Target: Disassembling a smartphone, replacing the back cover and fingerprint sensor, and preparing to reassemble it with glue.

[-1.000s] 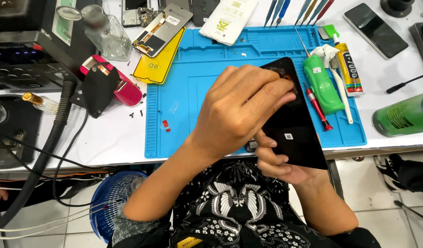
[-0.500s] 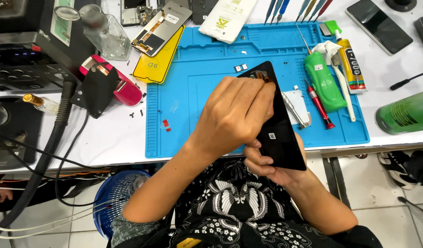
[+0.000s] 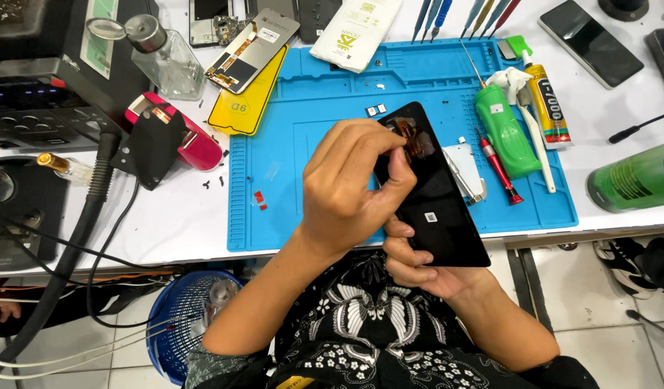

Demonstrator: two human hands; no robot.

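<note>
Your left hand (image 3: 346,191) pinches orange flex strip (image 3: 416,137) at fingertips; your right hand (image 3: 411,263) grips black phone panel (image 3: 440,194) from below (fingers curled).

A glossy black glass-like panel (image 3: 438,193) lies over a matt blue rubbery mat (image 3: 303,166); at two o'clock, a shiny green plastic bottle (image 3: 502,130).

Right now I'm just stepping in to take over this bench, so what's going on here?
A person holds a flat black phone panel over the blue silicone work mat. The right hand supports it from below near its lower edge, while the left hand pinches at the orange flex ribbon near its top. A green squeeze bottle and a red-handled screwdriver lie on the mat beside it.
</note>
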